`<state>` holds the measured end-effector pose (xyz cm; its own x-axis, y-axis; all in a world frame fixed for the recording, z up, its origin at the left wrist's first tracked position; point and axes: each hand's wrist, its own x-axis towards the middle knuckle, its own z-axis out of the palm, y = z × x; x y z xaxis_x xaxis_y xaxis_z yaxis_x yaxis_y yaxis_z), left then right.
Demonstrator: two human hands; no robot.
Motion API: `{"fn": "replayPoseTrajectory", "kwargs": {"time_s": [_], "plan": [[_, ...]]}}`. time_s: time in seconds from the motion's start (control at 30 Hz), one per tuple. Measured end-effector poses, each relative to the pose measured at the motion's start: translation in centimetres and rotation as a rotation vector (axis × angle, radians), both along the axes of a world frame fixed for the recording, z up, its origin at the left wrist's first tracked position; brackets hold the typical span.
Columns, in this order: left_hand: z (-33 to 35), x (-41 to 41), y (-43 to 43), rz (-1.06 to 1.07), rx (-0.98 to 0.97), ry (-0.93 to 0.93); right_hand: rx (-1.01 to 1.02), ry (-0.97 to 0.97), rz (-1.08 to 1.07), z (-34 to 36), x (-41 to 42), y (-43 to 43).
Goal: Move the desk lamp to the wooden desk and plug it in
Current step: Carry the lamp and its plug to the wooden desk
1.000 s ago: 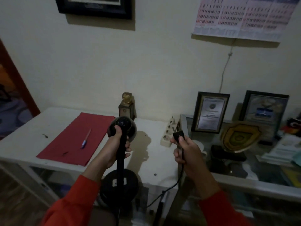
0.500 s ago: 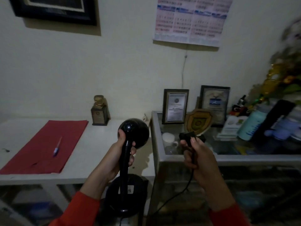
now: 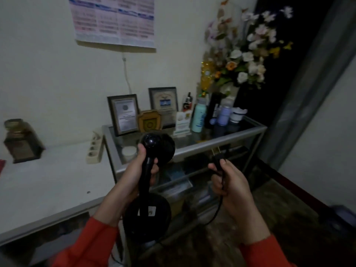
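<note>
My left hand point(image 3: 134, 176) grips the neck of a black desk lamp point(image 3: 148, 209), held upright in the air in front of me. Its round head point(image 3: 157, 145) points away and its round base hangs below my wrist. My right hand point(image 3: 229, 182) is closed on the lamp's black plug point(image 3: 217, 158), prongs up, with the black cord point(image 3: 215, 214) looping down toward the base. No wooden desk is in view.
A white table point(image 3: 48, 182) at left carries a beige power strip point(image 3: 94, 149) and a dark trophy point(image 3: 21, 141). Ahead stands a glass-topped metal shelf point(image 3: 221, 139) with framed certificates, bottles and a flower arrangement point(image 3: 242, 49). A dark doorway with a curtain lies at right.
The view has swung to the right: the white table and red folder slid left, the glass shelf, flowers and doorway came in. Both hands keep their hold on lamp and plug.
</note>
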<state>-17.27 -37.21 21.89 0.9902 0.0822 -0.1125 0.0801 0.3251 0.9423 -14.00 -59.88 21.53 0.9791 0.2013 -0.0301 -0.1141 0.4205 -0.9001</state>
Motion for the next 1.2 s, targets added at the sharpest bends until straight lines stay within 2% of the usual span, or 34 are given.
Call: {"fn": "replayPoseTrajectory", "kwargs": {"time_s": [0.3, 0.47, 0.7, 0.9, 1.2], "plan": [[1.8, -2.9, -13.3, -0.248, -0.014, -0.025, 0.087, 0.035, -0.29, 1.2, -9.5, -13.0], [2.4, -5.3, -19.9, -0.397, -0.019, -0.064, 0.053, 0.016, -0.46, 1.5, -15.1, -18.6], [2.3, -8.1, -27.7, -0.655, -0.057, -0.05, 0.063, -0.011, -0.747, 1.7, -22.6, -24.4], [1.8, -11.5, -34.3, -0.89, -0.043, -0.079, -0.013, -0.057, -0.972, 2.1, -30.1, -28.6], [1.3, -18.3, -45.2, -1.133, -0.033, -0.062, -0.065, -0.035, -1.211, 1.7, -41.3, -35.8]]}}
